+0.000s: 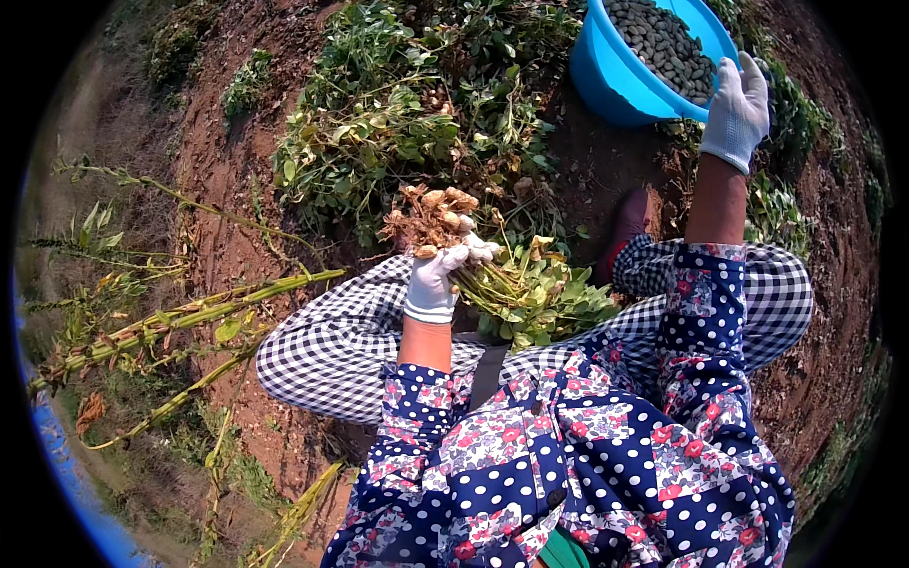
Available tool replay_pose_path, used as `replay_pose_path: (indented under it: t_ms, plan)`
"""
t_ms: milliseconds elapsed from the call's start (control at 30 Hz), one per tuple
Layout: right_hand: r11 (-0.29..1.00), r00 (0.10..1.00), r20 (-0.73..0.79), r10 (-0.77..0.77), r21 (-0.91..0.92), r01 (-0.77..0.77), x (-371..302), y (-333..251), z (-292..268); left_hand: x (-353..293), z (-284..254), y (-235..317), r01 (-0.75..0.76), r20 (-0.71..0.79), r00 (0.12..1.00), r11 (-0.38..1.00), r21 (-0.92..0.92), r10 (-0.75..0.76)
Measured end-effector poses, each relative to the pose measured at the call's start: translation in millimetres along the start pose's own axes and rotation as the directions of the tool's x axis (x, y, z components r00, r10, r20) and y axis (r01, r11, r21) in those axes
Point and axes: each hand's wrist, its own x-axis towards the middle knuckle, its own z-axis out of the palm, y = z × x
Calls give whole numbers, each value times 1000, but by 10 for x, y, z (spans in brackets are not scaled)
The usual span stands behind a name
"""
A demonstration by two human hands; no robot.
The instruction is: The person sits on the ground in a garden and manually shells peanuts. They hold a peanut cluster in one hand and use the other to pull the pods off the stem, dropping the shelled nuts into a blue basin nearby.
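My left hand (436,284), in a white glove, is closed round the stems of an uprooted peanut plant (544,293). Tan pods and roots (436,218) stick out beyond the fist, while the green leaves hang to its right over my lap. At the upper right, my gloved right hand (737,112) is by the near right rim of a blue basin (606,85). Its fingers are apart, and nothing shows in them; whether they touch the rim I cannot tell. Many peanut pods (663,52), dull grey-green in this light, lie in the basin.
A heap of pulled peanut plants (379,133) covers the ground ahead of me. Long weed stalks (189,317) reach in from the left beside my checkered knee (322,350). Reddish bare soil (227,156) lies around, and a dark red shoe (625,227) rests below the basin.
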Motion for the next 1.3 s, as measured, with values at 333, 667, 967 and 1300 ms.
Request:
replay_pose_path:
  t_ms: [333, 667, 967, 1300]
  plan:
    - [946, 332, 913, 236, -138, -294, -2089, -964, -65, 96, 122, 77, -151, 54, 987, 987, -54, 153]
    - [967, 8, 971, 239, -237, -96, -2807, -899, -174, 20, -113, 55, 268, -324, 920, 248, 931, 221]
    - [993, -208, 976, 65, -43, 109, -2951, -1012, -236, -89, 19, 39, -29, -363, 918, 941, 336, 158]
    - [812, 239, 962, 131, 34, -583, -1915, -1035, -119, -474, 150, 144, -113, 9, 993, 899, 424, 120]
